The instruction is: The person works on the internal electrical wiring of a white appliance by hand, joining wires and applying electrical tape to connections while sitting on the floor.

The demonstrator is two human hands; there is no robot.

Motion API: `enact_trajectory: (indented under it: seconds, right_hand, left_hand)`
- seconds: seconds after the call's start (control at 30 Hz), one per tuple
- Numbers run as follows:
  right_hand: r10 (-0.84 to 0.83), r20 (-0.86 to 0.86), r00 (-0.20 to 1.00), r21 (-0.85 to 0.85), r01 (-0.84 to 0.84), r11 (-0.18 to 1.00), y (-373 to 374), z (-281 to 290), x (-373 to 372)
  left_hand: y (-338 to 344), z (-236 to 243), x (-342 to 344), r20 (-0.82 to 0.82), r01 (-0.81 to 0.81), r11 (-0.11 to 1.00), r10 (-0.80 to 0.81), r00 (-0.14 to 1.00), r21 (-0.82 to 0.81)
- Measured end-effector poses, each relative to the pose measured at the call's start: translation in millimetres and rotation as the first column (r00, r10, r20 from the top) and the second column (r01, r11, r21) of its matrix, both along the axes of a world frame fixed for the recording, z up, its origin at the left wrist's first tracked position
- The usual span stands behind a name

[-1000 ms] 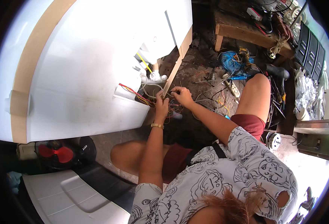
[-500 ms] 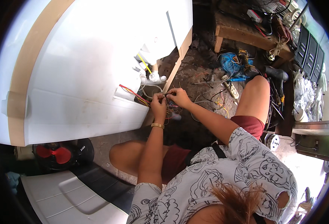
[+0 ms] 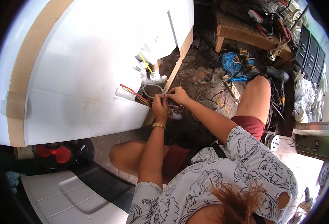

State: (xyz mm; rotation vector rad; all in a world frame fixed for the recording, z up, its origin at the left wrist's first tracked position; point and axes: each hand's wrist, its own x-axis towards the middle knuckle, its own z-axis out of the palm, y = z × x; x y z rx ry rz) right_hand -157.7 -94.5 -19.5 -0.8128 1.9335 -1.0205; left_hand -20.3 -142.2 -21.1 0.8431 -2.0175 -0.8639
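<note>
My left hand point(image 3: 159, 105) and my right hand point(image 3: 178, 96) meet at the lower right corner of a large white appliance housing point(image 3: 78, 86). Both are closed, fingertips pinched together around a thin wire whose ends I cannot make out. Red, yellow and dark wires point(image 3: 134, 93) come out of an opening in the housing and run toward my left hand. More thin coloured wires point(image 3: 175, 109) hang in a tangle just below my fingers. Above my hands, a white pipe fitting point(image 3: 155, 77) and a yellow strip point(image 3: 145, 62) show in a recess.
A power strip point(image 3: 231, 89), a blue-handled screwdriver point(image 3: 237, 79), a blue plastic bundle point(image 3: 231, 64) and a yellow-black drill point(image 3: 244, 58) lie on the floor at right. Behind them stands a wooden bench point(image 3: 246, 35). A red fan blade point(image 3: 62, 154) lies at lower left.
My hands stay pinched together and shift only slightly; the left wrist moves a little to the right. Nothing else has visibly moved.
</note>
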Motion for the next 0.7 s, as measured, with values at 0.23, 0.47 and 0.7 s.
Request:
enact_trajectory:
  seconds: [0.23, 0.47, 0.7]
  right_hand:
    - [0.106, 0.012, 0.994, -0.049, -0.105, 0.993, -3.3, -10.1, -8.3]
    - [0.096, 0.013, 0.995, -0.063, -0.095, 0.993, -7.5, -9.0, -9.3]
    - [0.211, -0.201, 0.956, -0.021, -0.220, 0.975, 1.1, 6.6, -1.3]
  left_hand:
    - [4.0, 7.7, 3.0, -0.003, -0.007, 1.000, 0.007, 1.000, 0.008]
    - [6.5, 14.9, -4.6, -0.058, -0.042, 0.994, 0.048, 0.997, 0.097]
    - [4.5, 4.6, 2.0, 0.013, -0.082, 0.994, 0.081, 0.997, 0.071]
